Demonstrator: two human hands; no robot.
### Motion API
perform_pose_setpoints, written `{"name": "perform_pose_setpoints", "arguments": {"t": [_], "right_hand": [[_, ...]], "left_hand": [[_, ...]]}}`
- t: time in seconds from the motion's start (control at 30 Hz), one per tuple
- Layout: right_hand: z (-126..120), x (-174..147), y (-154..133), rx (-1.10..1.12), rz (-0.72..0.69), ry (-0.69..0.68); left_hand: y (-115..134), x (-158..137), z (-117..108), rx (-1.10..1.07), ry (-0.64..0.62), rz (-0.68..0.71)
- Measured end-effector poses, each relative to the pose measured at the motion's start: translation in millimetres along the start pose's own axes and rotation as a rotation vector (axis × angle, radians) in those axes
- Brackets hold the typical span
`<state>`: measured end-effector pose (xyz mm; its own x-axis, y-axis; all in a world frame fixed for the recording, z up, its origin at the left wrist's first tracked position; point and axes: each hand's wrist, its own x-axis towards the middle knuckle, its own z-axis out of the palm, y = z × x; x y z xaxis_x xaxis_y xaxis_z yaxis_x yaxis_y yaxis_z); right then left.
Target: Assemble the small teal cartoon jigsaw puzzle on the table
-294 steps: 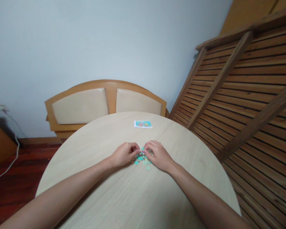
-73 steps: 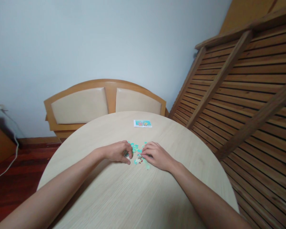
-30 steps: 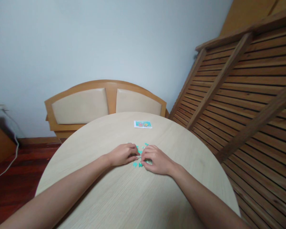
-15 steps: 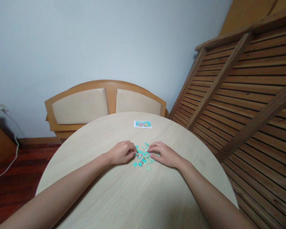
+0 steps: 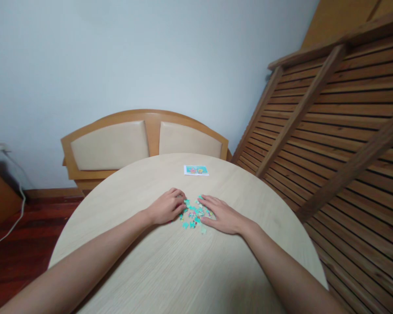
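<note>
A loose pile of small turquoise jigsaw puzzle pieces lies on the round table, with a few pink and yellow bits among them. At the pile's left edge rests my left hand, its fingers bent and slightly apart, with no piece visible in it. My right hand lies low over the pile's right side. Its fingers are stretched out and the thumb is spread away, touching or just above some pieces. Part of the pile is hidden under this hand.
Beyond the pile, a small picture card with cartoon figures on turquoise lies flat. A padded wooden headboard stands behind the table against the wall. Wooden slatted panels lean at the right. A white cable hangs at the left.
My right hand has opened out and shifted left over the pile, its thumb and fingers wider apart. My left hand has moved slightly left and its fingers have lifted a little.
</note>
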<state>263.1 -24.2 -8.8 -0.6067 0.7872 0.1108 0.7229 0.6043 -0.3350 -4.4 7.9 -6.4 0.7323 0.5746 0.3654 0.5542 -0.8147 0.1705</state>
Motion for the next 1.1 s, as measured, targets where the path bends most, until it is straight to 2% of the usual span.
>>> {"name": "perform_pose_setpoints", "arguments": {"t": [0.2,0.3,0.43,0.6,0.8,1.0,1.1], "right_hand": [[7,3,-23,0.009,0.068,-0.161],[11,3,-36,0.020,0.068,-0.192],[22,8,-49,0.001,0.080,-0.153],[38,27,-55,-0.048,0.137,-0.049],[45,64,-44,-0.099,0.225,0.032],[37,95,-19,-0.126,0.353,0.049],[24,93,-10,-0.082,0.343,-0.026]], "left_hand": [[-9,-2,1,0.042,0.000,-0.116],[-15,-7,8,0.030,-0.088,-0.209],[-17,-8,25,-0.014,-0.209,-0.333],[-16,4,35,-0.112,-0.142,-0.399],[-21,10,33,-0.189,-0.063,-0.482],[-19,-2,39,-0.009,-0.037,-0.499],[-13,-4,38,0.061,-0.080,-0.469]]}}
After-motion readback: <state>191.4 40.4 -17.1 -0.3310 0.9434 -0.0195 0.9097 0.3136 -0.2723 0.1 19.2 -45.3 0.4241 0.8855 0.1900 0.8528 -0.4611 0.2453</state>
